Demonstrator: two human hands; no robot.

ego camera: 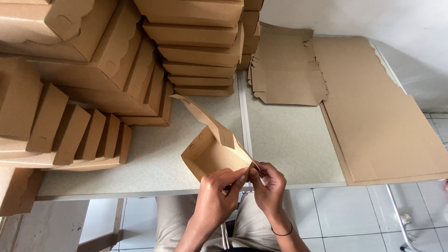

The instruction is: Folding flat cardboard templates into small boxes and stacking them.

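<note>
A half-folded brown cardboard box point(212, 151) is held over the near edge of the table, its scalloped lid flap sticking up toward the back left. My left hand point(215, 198) grips the box's near corner from below. Touching the same corner from the right, my right hand point(268, 186) pinches a flap with its fingertips; a thin dark band circles that wrist. Both hands meet at that corner.
Several folded brown boxes point(88, 84) are stacked and leaning at the left and back point(200, 42). A pile of flat box blanks point(287, 74) lies at the back, and a large cardboard sheet point(382, 121) covers the table's right side. The speckled tabletop point(294, 144) ends above a tiled floor.
</note>
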